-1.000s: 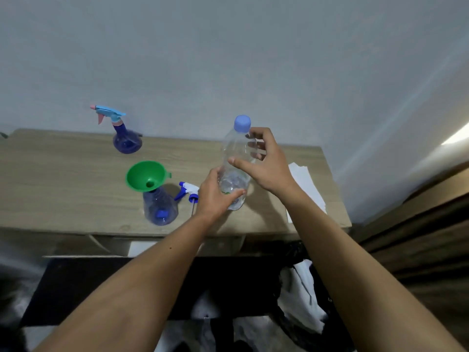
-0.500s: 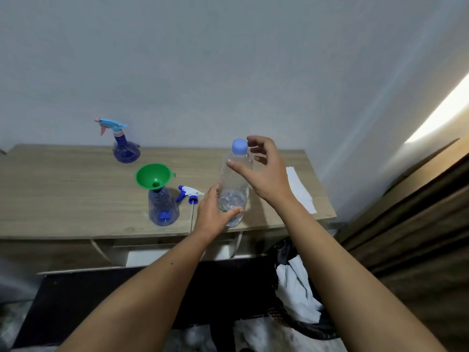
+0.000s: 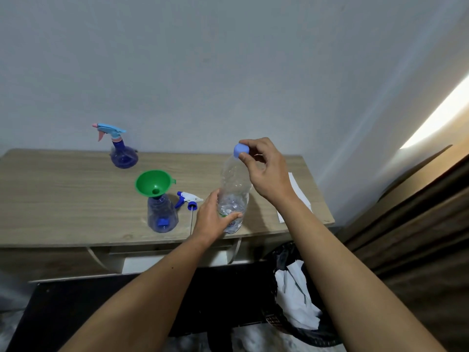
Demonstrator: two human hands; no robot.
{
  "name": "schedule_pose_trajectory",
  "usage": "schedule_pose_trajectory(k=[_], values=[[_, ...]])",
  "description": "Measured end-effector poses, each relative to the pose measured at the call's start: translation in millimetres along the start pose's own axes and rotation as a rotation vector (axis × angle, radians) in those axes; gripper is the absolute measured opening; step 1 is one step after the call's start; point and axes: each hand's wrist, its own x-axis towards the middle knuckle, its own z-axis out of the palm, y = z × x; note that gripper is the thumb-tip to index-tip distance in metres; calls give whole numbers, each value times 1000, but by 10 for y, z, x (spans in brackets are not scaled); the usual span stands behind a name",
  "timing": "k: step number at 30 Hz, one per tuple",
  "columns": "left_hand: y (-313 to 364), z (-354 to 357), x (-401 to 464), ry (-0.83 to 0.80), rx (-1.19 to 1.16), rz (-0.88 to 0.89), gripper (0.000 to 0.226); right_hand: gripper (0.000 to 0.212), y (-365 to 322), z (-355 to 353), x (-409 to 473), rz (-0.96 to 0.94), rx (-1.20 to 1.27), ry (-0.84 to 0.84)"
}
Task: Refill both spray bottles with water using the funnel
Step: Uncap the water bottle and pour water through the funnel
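A clear plastic water bottle [image 3: 234,184] stands near the front edge of the wooden table [image 3: 63,199]. My left hand [image 3: 212,219] grips its lower part. My right hand [image 3: 266,171] pinches its light-blue cap [image 3: 239,150] between thumb and fingers. To the left, a green funnel [image 3: 153,184] sits in the neck of an open blue spray bottle [image 3: 162,215]. That bottle's white-and-blue spray head [image 3: 189,199] lies on the table beside it. A second blue spray bottle [image 3: 121,152] with its trigger top on stands at the back by the wall.
White paper [image 3: 295,194] lies on the table's right end. Below the table at the right is a black bin [image 3: 291,295] holding white crumpled paper. A wall rises close behind the table, and brown panels [image 3: 418,237] stand at the right.
My right hand has closed onto the bottle cap, where before it hovered open around the bottle's top. The view has shifted slightly; my left hand keeps its grip on the bottle.
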Motion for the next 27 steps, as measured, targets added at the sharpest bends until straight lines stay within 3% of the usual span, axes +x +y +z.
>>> schedule_pose_trajectory(k=[3,7,10,14,19,22,27], values=[[-33,-42,24,-12,17,4,92,27,-63,13,16,13,12,-61],[-44,-51,38,-32,33,24,93,38,-137,74,72,170,102,44],[-76,-33,64,-39,47,33,97,30,-115,56,75,198,116,57],[-31,-26,42,-39,55,33,88,13,-94,-29,85,125,118,-74],[-60,-29,49,-47,58,31,95,38,-143,-67,83,231,173,-55],[-62,-28,50,-56,55,33,92,37,-148,-42,56,265,169,4],[-78,-38,32,-34,22,43,82,26,-145,-127,107,207,163,-198]])
